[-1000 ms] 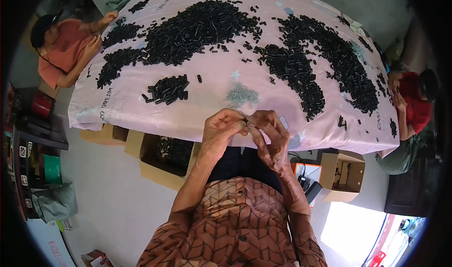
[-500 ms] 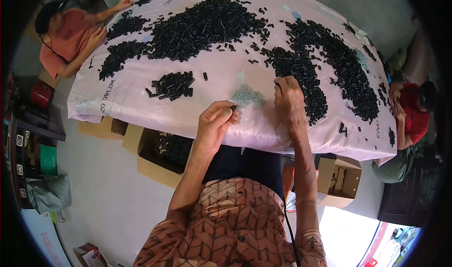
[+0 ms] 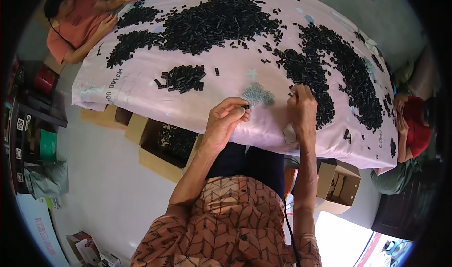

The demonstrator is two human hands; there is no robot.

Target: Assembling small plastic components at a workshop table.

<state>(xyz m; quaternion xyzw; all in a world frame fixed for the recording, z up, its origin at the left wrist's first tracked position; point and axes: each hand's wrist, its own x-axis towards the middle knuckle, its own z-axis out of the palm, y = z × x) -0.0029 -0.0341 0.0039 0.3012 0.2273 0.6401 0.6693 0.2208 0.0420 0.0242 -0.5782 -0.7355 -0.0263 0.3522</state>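
Observation:
My left hand (image 3: pixel 227 122) pinches a small black tube piece (image 3: pixel 245 107) between thumb and fingertips above the near edge of the pink table cloth (image 3: pixel 197 104). My right hand (image 3: pixel 302 110) rests fingers-down on the cloth beside a big heap of black tube pieces (image 3: pixel 325 74); whether it grips one I cannot tell. A small pile of grey-green bits (image 3: pixel 257 95) lies between my two hands. A small separate stack of black pieces (image 3: pixel 182 78) sits to the left.
Another large black heap (image 3: pixel 212 24) covers the table's far side. A person in an orange shirt (image 3: pixel 75 27) works at the far left corner, a person in red (image 3: pixel 414 130) at the right. Open cardboard boxes (image 3: pixel 165 144) (image 3: pixel 336 187) stand on the floor under the near edge.
My hands were together near my chest a second ago. They have parted: the right one reached out to the black heap, the left one stays nearer with a black piece.

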